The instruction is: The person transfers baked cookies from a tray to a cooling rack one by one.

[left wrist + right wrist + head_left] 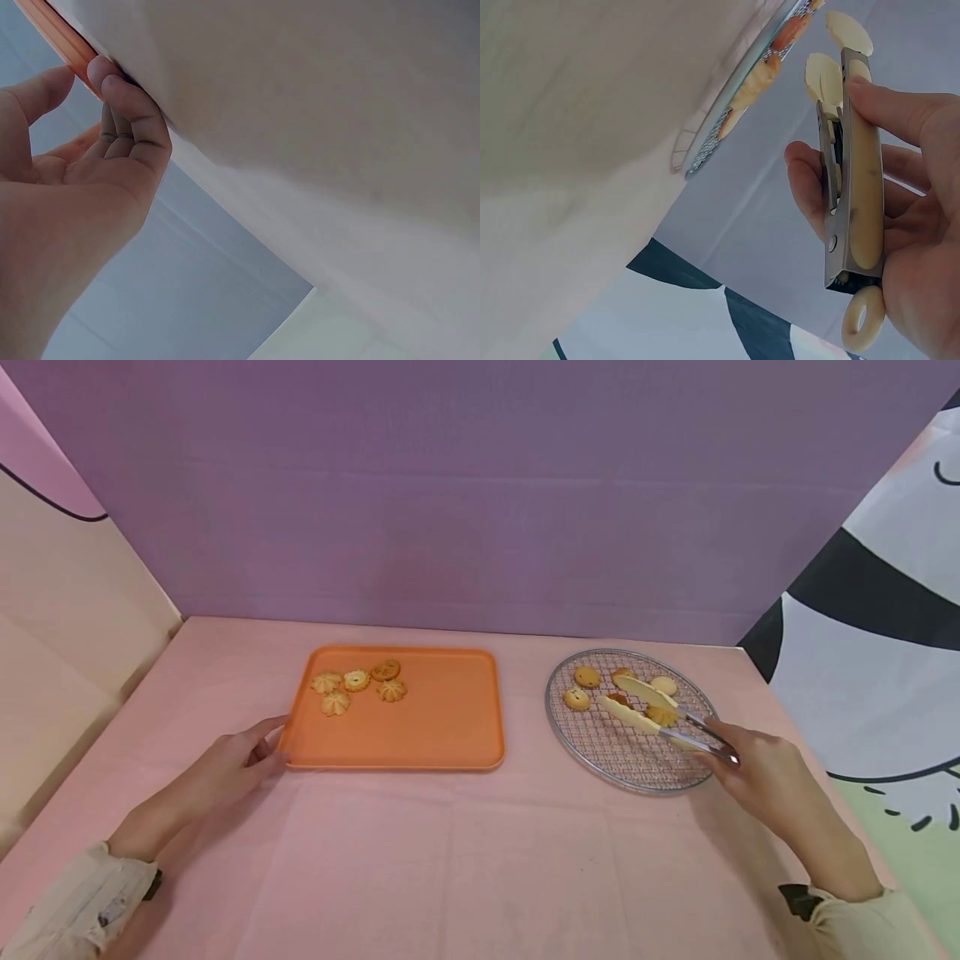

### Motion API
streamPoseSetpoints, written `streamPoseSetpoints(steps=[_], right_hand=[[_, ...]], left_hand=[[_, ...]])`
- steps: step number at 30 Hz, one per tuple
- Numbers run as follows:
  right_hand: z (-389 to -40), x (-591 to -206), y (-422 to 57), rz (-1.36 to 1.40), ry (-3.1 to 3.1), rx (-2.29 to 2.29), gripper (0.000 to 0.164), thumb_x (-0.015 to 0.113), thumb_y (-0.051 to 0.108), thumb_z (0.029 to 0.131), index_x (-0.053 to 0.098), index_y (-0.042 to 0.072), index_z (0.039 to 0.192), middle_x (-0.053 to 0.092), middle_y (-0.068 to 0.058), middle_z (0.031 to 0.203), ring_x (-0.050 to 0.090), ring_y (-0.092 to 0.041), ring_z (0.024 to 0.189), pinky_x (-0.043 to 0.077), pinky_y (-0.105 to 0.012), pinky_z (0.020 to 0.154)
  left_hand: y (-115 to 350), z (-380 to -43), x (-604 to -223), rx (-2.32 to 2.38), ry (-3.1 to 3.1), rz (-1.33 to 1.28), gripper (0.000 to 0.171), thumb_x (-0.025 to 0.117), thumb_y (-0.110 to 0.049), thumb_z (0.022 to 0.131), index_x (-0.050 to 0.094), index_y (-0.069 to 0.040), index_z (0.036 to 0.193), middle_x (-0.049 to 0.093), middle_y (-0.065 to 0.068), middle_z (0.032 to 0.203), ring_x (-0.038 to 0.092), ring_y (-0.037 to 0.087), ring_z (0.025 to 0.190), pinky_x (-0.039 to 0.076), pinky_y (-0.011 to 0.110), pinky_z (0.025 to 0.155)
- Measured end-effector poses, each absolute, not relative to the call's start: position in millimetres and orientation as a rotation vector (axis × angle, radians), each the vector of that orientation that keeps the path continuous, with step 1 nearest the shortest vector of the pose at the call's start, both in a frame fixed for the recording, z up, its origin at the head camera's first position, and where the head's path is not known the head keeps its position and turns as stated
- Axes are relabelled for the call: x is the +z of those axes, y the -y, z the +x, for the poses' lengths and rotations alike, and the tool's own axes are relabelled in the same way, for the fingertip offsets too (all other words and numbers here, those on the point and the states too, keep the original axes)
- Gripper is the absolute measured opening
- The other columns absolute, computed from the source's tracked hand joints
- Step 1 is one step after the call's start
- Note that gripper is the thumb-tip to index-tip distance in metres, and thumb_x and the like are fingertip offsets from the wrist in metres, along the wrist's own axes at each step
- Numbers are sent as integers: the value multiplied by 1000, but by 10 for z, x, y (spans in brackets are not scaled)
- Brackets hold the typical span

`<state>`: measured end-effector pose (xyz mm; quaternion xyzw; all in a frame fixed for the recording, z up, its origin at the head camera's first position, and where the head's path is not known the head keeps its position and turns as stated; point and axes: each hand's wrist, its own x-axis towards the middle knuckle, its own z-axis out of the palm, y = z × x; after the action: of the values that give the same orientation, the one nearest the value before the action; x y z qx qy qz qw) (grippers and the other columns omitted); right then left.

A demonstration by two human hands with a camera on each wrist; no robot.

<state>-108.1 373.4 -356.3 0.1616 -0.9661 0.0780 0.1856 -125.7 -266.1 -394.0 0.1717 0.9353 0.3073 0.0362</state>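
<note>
In the head view, my left hand (230, 767) holds the left edge of an orange tray (442, 718), thumb and fingertips at its rim. Several cookies (335, 702) lie in the tray's upper left part. My right hand (772, 772) grips metal tongs (693, 743) with cream tips, which stand apart over a round wire rack (622, 760). Several more cookies (587, 677) lie on that rack, some partly hidden by the tongs. In the right wrist view, thumb and fingers lie on opposite sides of the tongs (862, 172); their tips are above the rack.
A pink cloth (450, 860) covers the table. Behind it rises a purple backdrop (480, 543), with printed panels at both sides. The rack stands to the right of the tray, with a strip of cloth between them.
</note>
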Motion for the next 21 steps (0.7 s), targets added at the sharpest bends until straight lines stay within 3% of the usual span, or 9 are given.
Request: streamPoseSetpoints(steps=[10, 21], right_hand=[[-1050, -3527, -3541, 518, 2708, 223, 51, 86, 9, 73, 66, -6, 118, 65, -8, 74, 56, -19, 64, 47, -41, 56], [-1045, -3480, -3203, 677, 2636, 302, 54, 85, 9, 74, 64, -3, 123, 69, -27, 105, 70, -32, 78, 55, -51, 66]], left_hand=[[2664, -1262, -3952, 945, -2880, 552, 54, 64, -12, 97, 44, 5, 143, 61, -2, 81, 52, 8, 70, 44, 24, 64], [2660, -1263, -3942, 934, -2876, 541, 55, 65, -13, 97, 43, 5, 144, 62, -1, 81, 53, 10, 71, 45, 24, 64]])
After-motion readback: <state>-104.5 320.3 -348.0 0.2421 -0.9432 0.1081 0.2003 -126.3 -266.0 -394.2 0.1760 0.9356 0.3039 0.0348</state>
